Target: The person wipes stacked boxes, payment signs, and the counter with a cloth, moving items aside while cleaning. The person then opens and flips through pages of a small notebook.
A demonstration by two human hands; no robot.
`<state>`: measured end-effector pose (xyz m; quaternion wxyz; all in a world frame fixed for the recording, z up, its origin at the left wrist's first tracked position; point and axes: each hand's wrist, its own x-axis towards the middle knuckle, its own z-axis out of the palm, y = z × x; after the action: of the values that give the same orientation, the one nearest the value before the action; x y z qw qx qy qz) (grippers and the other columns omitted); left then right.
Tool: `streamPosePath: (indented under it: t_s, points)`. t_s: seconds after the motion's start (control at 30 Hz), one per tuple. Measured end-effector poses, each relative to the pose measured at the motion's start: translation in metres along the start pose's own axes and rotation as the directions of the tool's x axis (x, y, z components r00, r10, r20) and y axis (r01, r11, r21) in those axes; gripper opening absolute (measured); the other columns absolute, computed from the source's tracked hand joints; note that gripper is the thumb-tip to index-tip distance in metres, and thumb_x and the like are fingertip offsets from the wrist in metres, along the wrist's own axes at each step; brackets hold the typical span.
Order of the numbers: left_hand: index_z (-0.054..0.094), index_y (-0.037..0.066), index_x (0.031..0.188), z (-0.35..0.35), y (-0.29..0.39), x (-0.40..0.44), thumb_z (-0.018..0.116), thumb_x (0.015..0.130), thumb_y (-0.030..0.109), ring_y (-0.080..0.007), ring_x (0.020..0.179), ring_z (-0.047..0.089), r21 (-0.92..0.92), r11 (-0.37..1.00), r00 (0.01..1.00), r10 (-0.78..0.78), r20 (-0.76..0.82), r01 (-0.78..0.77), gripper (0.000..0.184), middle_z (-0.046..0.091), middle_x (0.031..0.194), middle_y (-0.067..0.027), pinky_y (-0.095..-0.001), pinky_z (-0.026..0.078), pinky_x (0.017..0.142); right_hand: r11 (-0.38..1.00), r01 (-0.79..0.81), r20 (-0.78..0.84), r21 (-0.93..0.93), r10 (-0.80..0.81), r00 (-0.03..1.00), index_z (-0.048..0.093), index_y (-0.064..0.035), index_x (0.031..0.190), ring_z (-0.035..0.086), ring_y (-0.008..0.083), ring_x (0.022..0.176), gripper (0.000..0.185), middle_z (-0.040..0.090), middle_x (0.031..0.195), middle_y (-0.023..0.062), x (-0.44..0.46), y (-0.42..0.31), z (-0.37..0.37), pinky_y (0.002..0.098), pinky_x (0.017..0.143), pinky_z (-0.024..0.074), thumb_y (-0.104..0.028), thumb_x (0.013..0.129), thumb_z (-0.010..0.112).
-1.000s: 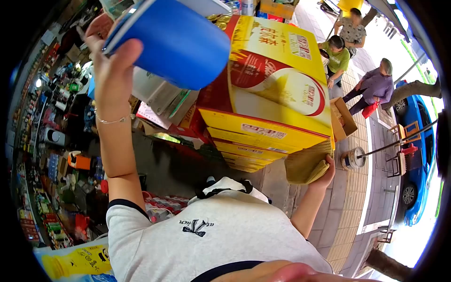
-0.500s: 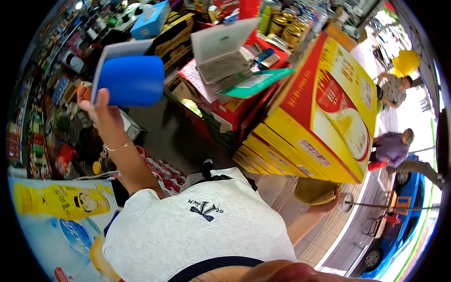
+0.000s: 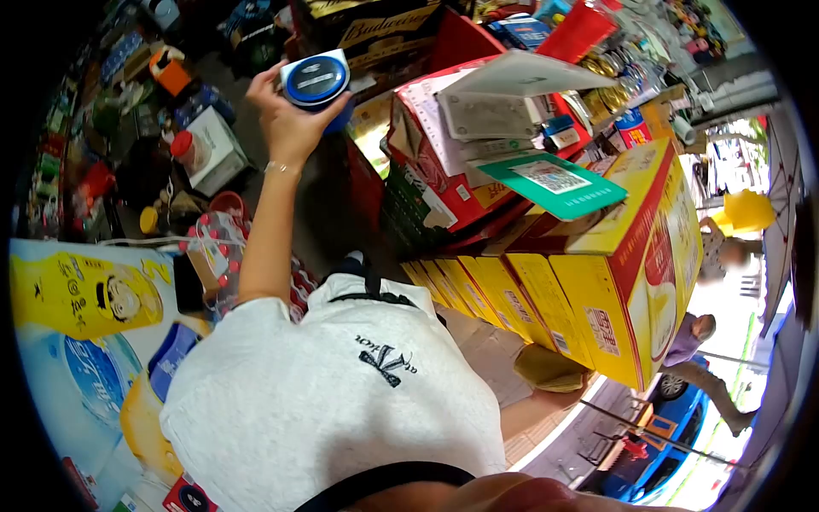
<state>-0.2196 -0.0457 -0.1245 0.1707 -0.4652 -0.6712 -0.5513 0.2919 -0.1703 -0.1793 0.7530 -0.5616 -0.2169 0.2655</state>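
Blue container [image 3: 316,80] is up in the left hand [image 3: 294,118], round top facing up, sitting right against the fingers, which are spread just wide enough to curl round its side and grip it. Right hand [image 3: 570,391] has hold of some folded olive-coloured piece [image 3: 548,369] beside the yellow boxes [image 3: 583,299], but honestly can't tell how tightly those fingers are closed.
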Motion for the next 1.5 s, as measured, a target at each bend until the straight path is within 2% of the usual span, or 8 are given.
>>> streamPosePath:
  t_s: [0.1,0.43,0.67,0.93,1.17,1.27,1.33,1.5]
  points:
    - [0.027,0.009,0.113,0.029,-0.040,-0.026,0.081,0.051,0.038,-0.0287,0.094,0.055,-0.087,0.990,0.993,-0.108,0.043,0.111,0.087,0.050,0.105,-0.0155,-0.0352,0.046,0.080,0.999,-0.012,0.093,0.041,0.008,0.996,0.047,0.0031,0.113,0.048,0.0319,0.102,0.047,0.048,0.113,0.0193,-0.006,0.003,-0.005,0.0431,0.087,0.0403,-0.031,0.082,0.040]
    - [0.028,0.009,0.114,0.070,-0.092,-0.106,0.079,0.053,0.035,-0.0280,0.091,0.057,0.092,0.944,0.821,-0.322,0.471,0.317,0.084,0.050,0.107,-0.0120,-0.0371,0.047,0.077,0.993,0.067,0.166,-0.096,-0.050,0.985,0.043,0.0082,0.115,0.053,0.0376,0.094,0.051,0.047,0.113,0.0258,-0.027,-0.002,-0.001,0.0481,0.084,0.0451,-0.029,0.080,0.043]
    - [0.028,0.006,0.112,0.116,-0.129,-0.118,0.078,0.052,0.032,-0.0298,0.099,0.050,0.041,0.976,0.867,-0.207,0.453,0.212,0.082,0.046,0.110,-0.0142,-0.0367,0.044,0.079,0.938,0.158,0.127,-0.309,-0.123,0.984,0.045,0.0090,0.112,0.054,0.0332,0.092,0.047,0.050,0.109,0.0231,-0.042,0.005,0.003,0.0431,0.077,0.0492,-0.027,0.082,0.041]
    - [0.028,0.007,0.111,0.151,-0.103,-0.105,0.075,0.056,0.033,-0.0352,0.095,0.050,0.030,0.926,0.797,-0.340,0.499,0.376,0.077,0.041,0.110,-0.0155,-0.0413,0.044,0.079,0.995,0.013,0.008,-0.095,-0.012,1.000,0.047,0.0084,0.111,0.055,0.0312,0.089,0.040,0.052,0.107,0.0215,-0.063,0.004,-0.003,0.0423,0.073,0.0509,-0.018,0.081,0.045]
    - [0.030,0.006,0.109,0.191,-0.110,-0.082,0.076,0.053,0.024,-0.0364,0.094,0.049,-0.075,0.953,0.850,-0.226,0.476,0.295,0.074,0.038,0.108,-0.0163,-0.0431,0.044,0.077,0.999,-0.039,-0.063,0.024,0.041,0.997,0.048,0.0079,0.109,0.056,0.0297,0.086,0.036,0.053,0.105,0.0204,-0.080,0.004,-0.010,0.0417,0.069,0.0521,-0.012,0.080,0.048]
    - [0.030,0.008,0.110,0.212,-0.125,-0.076,0.076,0.052,0.023,-0.0366,0.096,0.047,-0.120,0.977,0.890,-0.107,0.444,0.177,0.076,0.042,0.104,-0.0169,-0.0428,0.043,0.079,0.999,-0.006,-0.080,-0.038,0.003,0.997,0.050,0.0069,0.106,0.056,0.0277,0.086,0.032,0.054,0.103,0.0177,-0.097,-0.005,0.005,0.0408,0.069,0.0518,-0.010,0.079,0.047]
    - [0.029,0.009,0.111,0.223,-0.133,-0.073,0.077,0.050,0.024,-0.0374,0.096,0.048,-0.092,0.979,0.870,-0.116,0.480,0.181,0.078,0.045,0.104,-0.0185,-0.0427,0.042,0.080,0.944,0.000,-0.065,-0.331,-0.023,0.998,0.046,0.0020,0.113,0.050,0.0319,0.101,0.041,0.048,0.113,0.0177,-0.100,-0.006,0.002,0.0449,0.084,0.0442,-0.023,0.081,0.039]
    - [0.027,0.009,0.115,0.231,-0.150,-0.068,0.076,0.051,0.027,-0.0376,0.097,0.048,-0.125,0.972,0.822,-0.098,0.561,0.201,0.083,0.048,0.103,-0.0197,-0.0417,0.040,0.084,0.988,-0.154,-0.157,0.004,0.152,0.976,0.048,-0.0009,0.108,0.049,0.0300,0.101,0.038,0.050,0.112,0.0153,-0.104,-0.010,0.012,0.0443,0.085,0.0427,-0.026,0.082,0.039]
